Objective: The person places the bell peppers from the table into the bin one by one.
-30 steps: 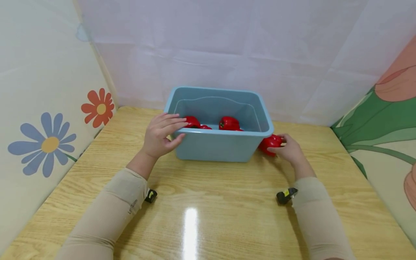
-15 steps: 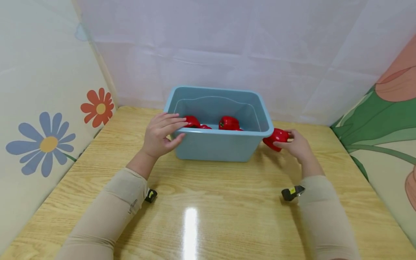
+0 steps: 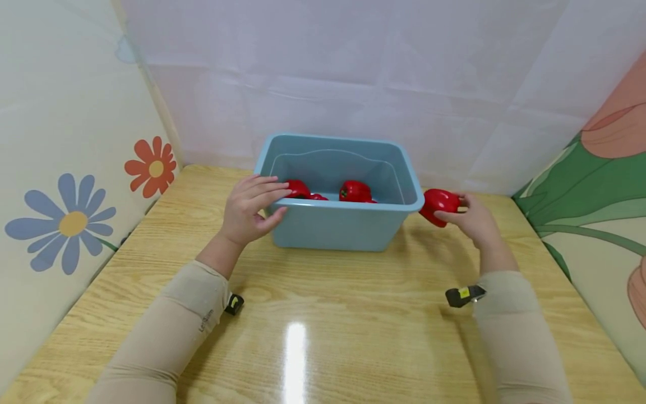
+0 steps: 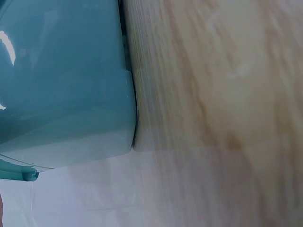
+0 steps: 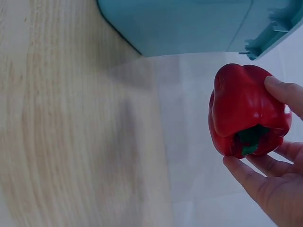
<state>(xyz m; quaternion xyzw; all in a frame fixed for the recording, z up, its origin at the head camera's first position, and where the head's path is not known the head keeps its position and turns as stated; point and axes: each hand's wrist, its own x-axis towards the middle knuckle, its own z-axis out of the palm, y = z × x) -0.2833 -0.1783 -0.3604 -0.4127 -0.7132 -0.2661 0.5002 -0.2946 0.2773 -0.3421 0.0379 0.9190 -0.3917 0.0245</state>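
A blue plastic bin (image 3: 333, 227) stands on the wooden table, with several red bell peppers in it; one bell pepper (image 3: 355, 191) shows its green stem. My left hand (image 3: 252, 207) rests on the bin's left front corner, fingers stretched over the rim and thumb outside the front wall. To the right of the bin, my right hand (image 3: 474, 219) holds another red bell pepper (image 3: 440, 206) above the table. The right wrist view shows this held bell pepper (image 5: 246, 109) between thumb and fingers, its green stem in a hollow. In the left wrist view only the bin's side (image 4: 66, 85) appears, beside the table.
A white cloth wall (image 3: 353, 73) rises behind the bin. Flower-patterned panels (image 3: 65, 129) flank the left and right sides. The wooden table (image 3: 353, 314) extends in front of the bin and carries a bright light reflection.
My right hand has lifted the red bell pepper from beside the bin's lower right side, moving it up and to the right. The left hand and the bin have stayed in place.
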